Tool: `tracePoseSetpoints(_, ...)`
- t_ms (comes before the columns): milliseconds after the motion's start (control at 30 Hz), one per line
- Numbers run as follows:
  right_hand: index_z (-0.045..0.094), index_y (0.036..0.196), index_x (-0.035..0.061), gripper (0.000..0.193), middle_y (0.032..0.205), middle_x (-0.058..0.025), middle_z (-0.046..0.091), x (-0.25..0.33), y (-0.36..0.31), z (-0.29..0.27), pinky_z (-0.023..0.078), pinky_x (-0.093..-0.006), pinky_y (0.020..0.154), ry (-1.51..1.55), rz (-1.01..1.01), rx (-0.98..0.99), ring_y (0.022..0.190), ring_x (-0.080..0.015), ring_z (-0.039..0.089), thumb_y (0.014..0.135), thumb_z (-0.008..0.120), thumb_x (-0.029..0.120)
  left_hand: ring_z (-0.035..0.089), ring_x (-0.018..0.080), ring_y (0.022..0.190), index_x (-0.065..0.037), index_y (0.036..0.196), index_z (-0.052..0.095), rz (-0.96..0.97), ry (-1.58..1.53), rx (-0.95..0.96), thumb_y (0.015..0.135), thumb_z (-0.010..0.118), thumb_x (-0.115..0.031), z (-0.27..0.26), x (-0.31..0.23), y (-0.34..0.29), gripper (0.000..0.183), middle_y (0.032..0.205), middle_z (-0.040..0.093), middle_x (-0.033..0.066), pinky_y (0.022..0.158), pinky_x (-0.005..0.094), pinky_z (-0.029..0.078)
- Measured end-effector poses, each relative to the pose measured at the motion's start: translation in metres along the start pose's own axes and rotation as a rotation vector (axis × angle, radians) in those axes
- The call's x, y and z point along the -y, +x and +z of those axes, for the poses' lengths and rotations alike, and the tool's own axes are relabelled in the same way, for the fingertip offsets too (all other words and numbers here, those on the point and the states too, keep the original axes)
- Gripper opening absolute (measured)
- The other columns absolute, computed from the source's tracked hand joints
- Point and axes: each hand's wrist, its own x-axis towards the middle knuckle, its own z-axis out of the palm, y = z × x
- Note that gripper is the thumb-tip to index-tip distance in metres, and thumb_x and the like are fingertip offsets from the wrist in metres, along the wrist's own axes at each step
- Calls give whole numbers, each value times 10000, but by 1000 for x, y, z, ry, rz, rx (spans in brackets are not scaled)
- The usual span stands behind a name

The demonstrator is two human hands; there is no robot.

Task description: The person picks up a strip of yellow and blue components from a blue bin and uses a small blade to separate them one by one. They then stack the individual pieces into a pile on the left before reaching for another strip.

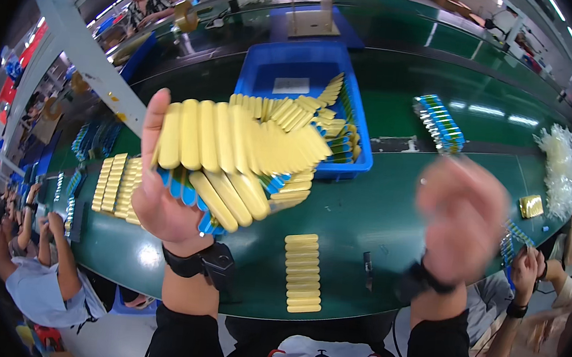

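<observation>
My left hand (pixel 155 191) is wrapped round a thick stack of yellow round-ended bars (pixel 205 134), set side by side in rows. Blue undersides show beneath some of them. The stack is raised above the green table, in front of a blue plastic bin (pixel 364 141) that holds more such rows. To the right, my right hand (pixel 463 214) hangs over the table, smeared by motion; its fingers cannot be made out clearly. A single row of yellow bars (pixel 303 273) lies flat near the table's front edge, between my forearms.
More yellow rows (pixel 114 184) lie to the left. A blue-green row (pixel 439 124) lies back right, a dark slim tool (pixel 368 271) in front. Clear plastic wrappers (pixel 559 172) and a gold packet (pixel 530 206) are far right. Co-workers sit on both sides; a metal post (pixel 87 45) stands left.
</observation>
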Motion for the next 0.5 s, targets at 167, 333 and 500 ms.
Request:
tracePoseSetpoints(167,714,1134,57,329,1079,-144,647,-132,22,-38,491,-391,865,-928,144,259,1024,-320,589,829,766,168,611,239,1122,-19,1476,342,230,298,-286,1016,495,-265,-8,6,10,543,1228,592,140,1005,434,498)
tracePoseSetpoints(333,673,1236,85,594,1293,-171,569,-159,20,-32,476,-423,1005,-1204,334,414,1169,-374,528,727,851,333,600,169,981,-57,1423,391,308,313,-456,1046,455,-169,-9,-3,19,399,1083,597,92,912,374,523)
tracePoseSetpoints(500,677,1157,127,651,1185,-164,569,-175,54,-19,484,-483,964,-1651,443,678,1199,-384,507,617,906,409,589,160,959,-34,1437,377,324,281,-412,999,510,-93,-19,-3,22,461,1117,560,80,900,341,516)
